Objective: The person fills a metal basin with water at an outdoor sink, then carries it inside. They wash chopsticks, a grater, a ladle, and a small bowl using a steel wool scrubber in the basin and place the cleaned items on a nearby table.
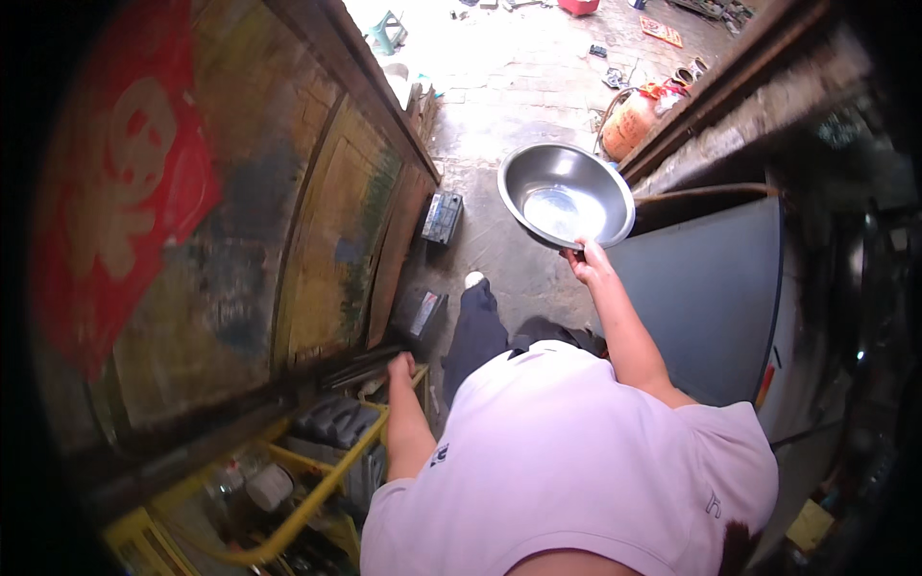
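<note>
A round stainless-steel basin (526, 171) is held out ahead of me by its near rim. My right hand (588, 261) grips that rim, thumb on the upper side and fingers beneath. The basin tilts a little and its shiny inside shows nothing in it. My left hand (401, 365) hangs low at my left with the fingers curled in, and I see nothing in it. It is nearest to the yellow-framed rack (331, 480) and a dark battery-like box (423, 313) on the floor.
A wooden door (259, 240) with a red paper sheet (134, 182) stands at left. Another boxy battery (443, 217) sits by the doorway. A grey panel (701, 288) flanks me at right. Beyond the threshold are an orange gas cylinder (629, 125) and a green stool (388, 33).
</note>
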